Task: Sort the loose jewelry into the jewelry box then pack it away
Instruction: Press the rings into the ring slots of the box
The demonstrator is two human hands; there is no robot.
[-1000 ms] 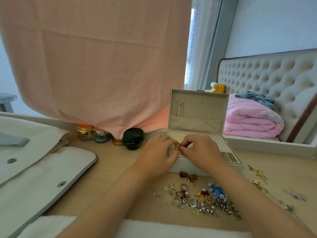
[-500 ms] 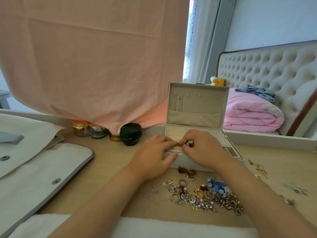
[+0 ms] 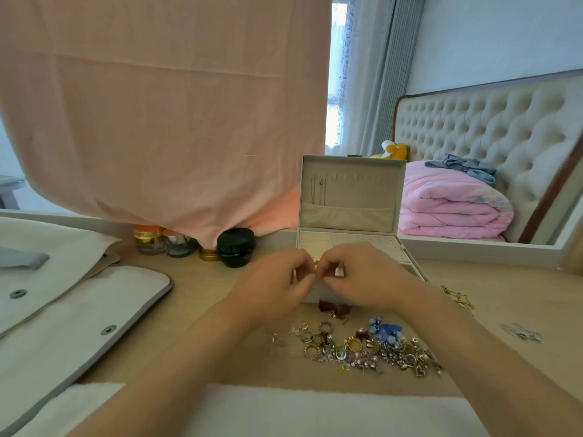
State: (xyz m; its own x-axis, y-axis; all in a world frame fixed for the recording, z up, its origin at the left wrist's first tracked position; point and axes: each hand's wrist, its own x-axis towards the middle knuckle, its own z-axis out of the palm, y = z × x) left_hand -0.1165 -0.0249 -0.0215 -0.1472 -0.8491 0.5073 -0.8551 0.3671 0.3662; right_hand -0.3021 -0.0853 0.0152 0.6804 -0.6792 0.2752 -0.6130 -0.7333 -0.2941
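An open beige jewelry box (image 3: 350, 212) stands on the wooden desk with its lid upright and a thin chain hanging inside the lid. My left hand (image 3: 277, 283) and my right hand (image 3: 362, 275) meet over the box's front edge. Together their fingertips pinch a small gold piece of jewelry (image 3: 317, 261), mostly hidden by the fingers. A pile of loose jewelry (image 3: 362, 345) lies on the desk in front of the box: rings, earrings, blue beads and heart charms. Two dark red earrings (image 3: 334, 307) lie just below the box.
A black jar (image 3: 236, 247) and several small glass jars (image 3: 164, 239) stand left of the box under a hanging pink cloth (image 3: 164, 105). A beige bag (image 3: 63, 294) lies at the left. A gold chain (image 3: 457, 296) and silver pieces (image 3: 520, 332) lie at the right.
Both hands have stayed together over the front of the box, working the small gold piece between the fingertips. The view has tilted up slightly.
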